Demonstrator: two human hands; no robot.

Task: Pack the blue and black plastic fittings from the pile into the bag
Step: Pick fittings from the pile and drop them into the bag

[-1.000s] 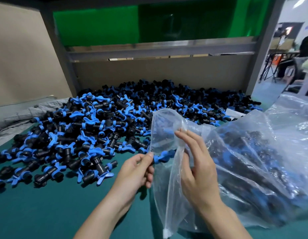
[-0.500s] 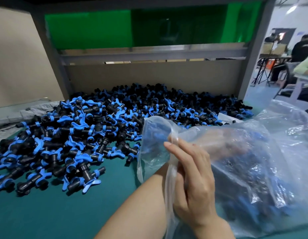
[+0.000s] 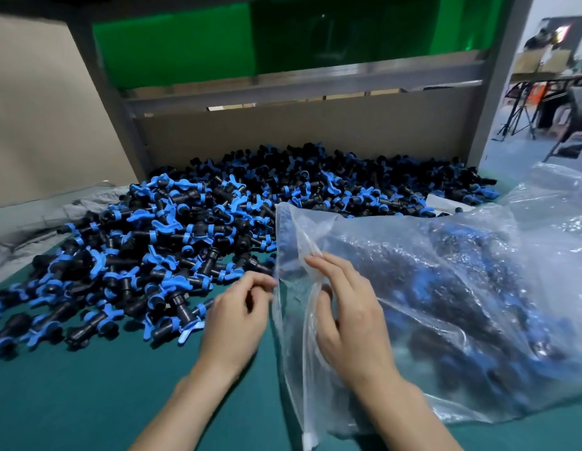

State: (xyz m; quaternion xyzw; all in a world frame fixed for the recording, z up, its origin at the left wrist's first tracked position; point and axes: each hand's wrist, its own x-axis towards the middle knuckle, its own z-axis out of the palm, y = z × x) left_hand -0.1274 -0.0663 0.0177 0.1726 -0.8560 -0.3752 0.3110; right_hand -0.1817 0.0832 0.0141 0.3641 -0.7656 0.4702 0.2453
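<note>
A big pile of blue and black plastic fittings covers the green table from the left to the back wall. To its right lies a clear plastic bag, partly filled with the same fittings, its mouth facing left. My right hand pinches the bag's mouth edge and holds it up. Just outside that mouth, at its left rim, my left hand hovers with fingers loosely curled and no fitting visible in it.
The green table is bare in front of the pile. A cardboard back wall and a grey frame post close off the rear. Grey cloth lies at the left edge. More clear plastic is bunched at the far right.
One second ago my left hand held a fitting at the bag's mouth, then reached inside. Now it is back outside without the fitting. My right hand has kept its hold on the bag.
</note>
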